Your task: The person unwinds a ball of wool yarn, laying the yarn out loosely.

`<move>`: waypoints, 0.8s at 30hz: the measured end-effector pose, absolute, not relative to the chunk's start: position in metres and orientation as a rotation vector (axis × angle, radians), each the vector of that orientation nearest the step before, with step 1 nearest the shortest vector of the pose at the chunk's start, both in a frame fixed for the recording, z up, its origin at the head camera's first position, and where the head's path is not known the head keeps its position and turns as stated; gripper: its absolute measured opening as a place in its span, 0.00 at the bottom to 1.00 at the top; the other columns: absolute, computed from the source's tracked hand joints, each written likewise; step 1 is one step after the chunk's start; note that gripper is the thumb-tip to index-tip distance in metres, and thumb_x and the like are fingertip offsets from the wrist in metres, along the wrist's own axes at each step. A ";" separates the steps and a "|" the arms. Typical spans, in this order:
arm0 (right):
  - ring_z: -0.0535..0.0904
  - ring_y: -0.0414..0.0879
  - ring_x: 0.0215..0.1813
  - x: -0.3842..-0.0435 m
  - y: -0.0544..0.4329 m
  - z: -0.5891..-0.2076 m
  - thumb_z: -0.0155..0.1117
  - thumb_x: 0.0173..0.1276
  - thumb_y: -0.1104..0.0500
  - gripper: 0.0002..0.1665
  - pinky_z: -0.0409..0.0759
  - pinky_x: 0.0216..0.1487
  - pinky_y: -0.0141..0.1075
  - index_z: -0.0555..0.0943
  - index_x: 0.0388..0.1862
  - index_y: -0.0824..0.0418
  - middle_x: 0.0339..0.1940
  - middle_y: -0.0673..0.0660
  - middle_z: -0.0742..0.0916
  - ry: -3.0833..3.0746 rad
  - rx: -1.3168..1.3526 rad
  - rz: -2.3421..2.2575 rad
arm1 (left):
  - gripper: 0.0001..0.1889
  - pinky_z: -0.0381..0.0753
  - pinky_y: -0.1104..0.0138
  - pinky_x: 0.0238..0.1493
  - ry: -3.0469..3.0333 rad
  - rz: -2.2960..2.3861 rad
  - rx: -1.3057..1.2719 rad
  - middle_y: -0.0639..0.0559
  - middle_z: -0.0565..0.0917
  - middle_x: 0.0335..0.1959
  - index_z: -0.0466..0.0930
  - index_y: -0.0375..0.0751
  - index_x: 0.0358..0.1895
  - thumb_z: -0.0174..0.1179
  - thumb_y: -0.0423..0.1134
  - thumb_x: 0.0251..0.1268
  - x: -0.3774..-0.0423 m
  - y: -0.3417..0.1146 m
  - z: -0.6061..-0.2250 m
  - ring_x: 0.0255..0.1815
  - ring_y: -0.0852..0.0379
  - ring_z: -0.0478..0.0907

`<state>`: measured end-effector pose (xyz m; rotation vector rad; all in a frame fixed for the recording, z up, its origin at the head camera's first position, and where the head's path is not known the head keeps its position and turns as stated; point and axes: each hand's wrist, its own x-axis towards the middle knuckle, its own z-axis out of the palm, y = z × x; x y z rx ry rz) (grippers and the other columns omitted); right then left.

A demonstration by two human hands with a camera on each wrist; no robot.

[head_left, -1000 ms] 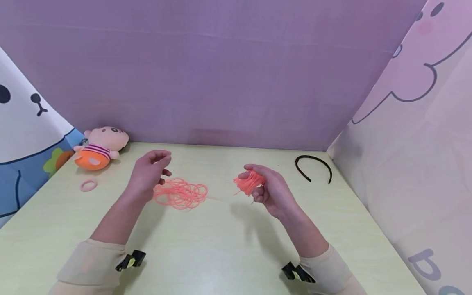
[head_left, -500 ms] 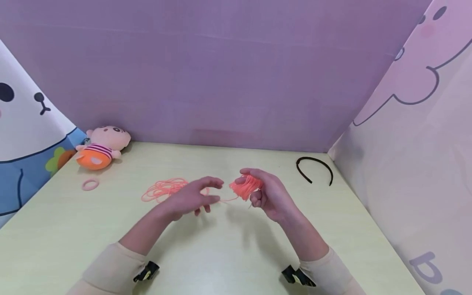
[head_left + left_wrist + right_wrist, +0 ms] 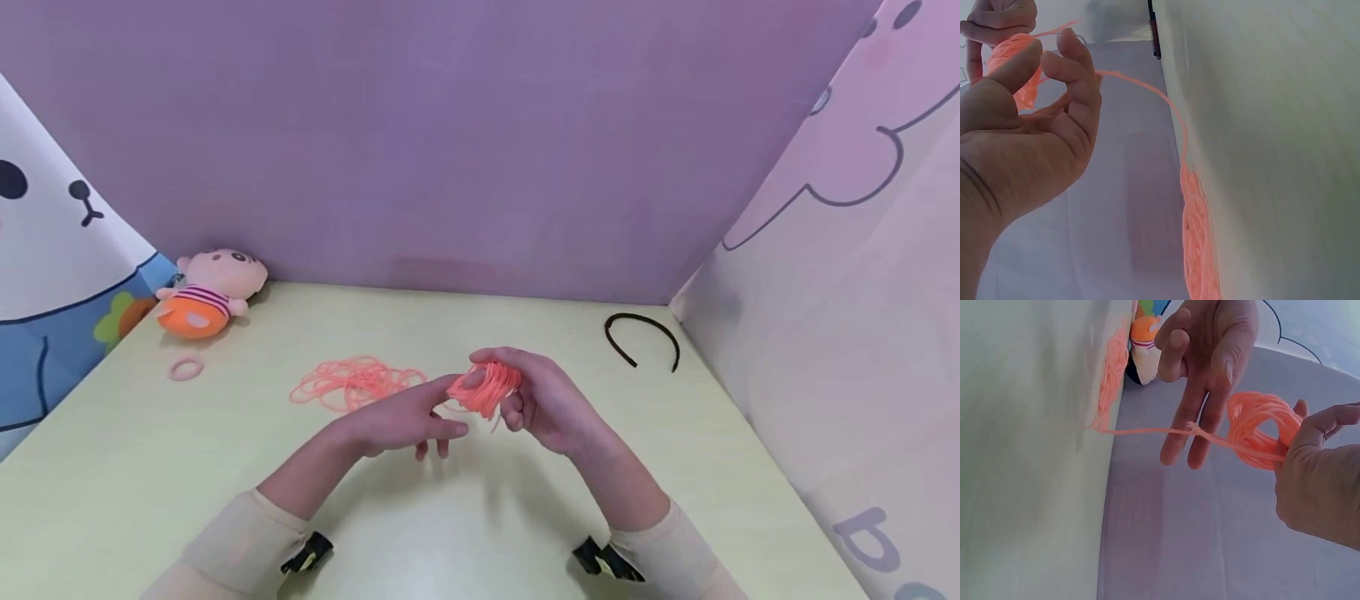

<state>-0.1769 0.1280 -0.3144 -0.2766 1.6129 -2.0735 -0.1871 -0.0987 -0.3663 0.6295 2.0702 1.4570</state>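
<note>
In the head view my right hand (image 3: 551, 404) holds a small wound coil of coral-orange cord (image 3: 489, 390) above the table. The right wrist view shows that coil (image 3: 1254, 419) as a ring with an open middle, gripped at one side. My left hand (image 3: 405, 421) is just left of the coil, its index and middle fingers (image 3: 1182, 428) stretched out. A single strand of cord (image 3: 1141, 430) runs past those two fingers, from the coil to a loose heap of the same cord (image 3: 356, 382) on the table. Whether the left fingers touch the strand is unclear.
A plush doll (image 3: 206, 296) lies at the back left of the table (image 3: 420, 542), with a pink ring (image 3: 185, 369) in front of it. A dark headband (image 3: 641, 321) rests at the back right. A purple cloth backdrop (image 3: 465, 150) borders the far edge.
My left hand has swung right from beyond the loose heap to beside the coil, and its fingers have straightened. The right hand with the coil has shifted slightly left.
</note>
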 end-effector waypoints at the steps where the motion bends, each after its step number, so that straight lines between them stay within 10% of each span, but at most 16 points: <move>1: 0.70 0.36 0.14 -0.177 0.128 -0.314 0.48 0.80 0.57 0.19 0.69 0.18 0.26 0.76 0.61 0.66 0.40 0.55 0.88 1.609 -0.282 -2.074 | 0.31 0.80 0.60 0.26 2.057 1.459 0.645 0.42 0.72 0.66 0.64 0.54 0.75 0.64 0.43 0.72 -0.188 -0.098 -0.366 0.35 0.37 0.83; 9: 0.70 0.36 0.13 -0.178 0.129 -0.312 0.48 0.80 0.58 0.18 0.68 0.18 0.26 0.77 0.60 0.65 0.40 0.56 0.88 1.596 -0.283 -2.084 | 0.06 0.72 0.67 0.23 2.131 1.507 0.615 0.37 0.84 0.41 0.81 0.41 0.45 0.58 0.39 0.76 -0.195 -0.099 -0.366 0.22 0.50 0.77; 24: 0.67 0.38 0.15 -0.183 0.131 -0.313 0.48 0.80 0.55 0.24 0.66 0.18 0.28 0.75 0.67 0.65 0.41 0.56 0.88 1.692 -0.249 -2.029 | 0.11 0.72 0.66 0.25 2.262 1.747 0.305 0.43 0.84 0.38 0.79 0.38 0.51 0.56 0.42 0.79 -0.207 -0.122 -0.349 0.20 0.54 0.74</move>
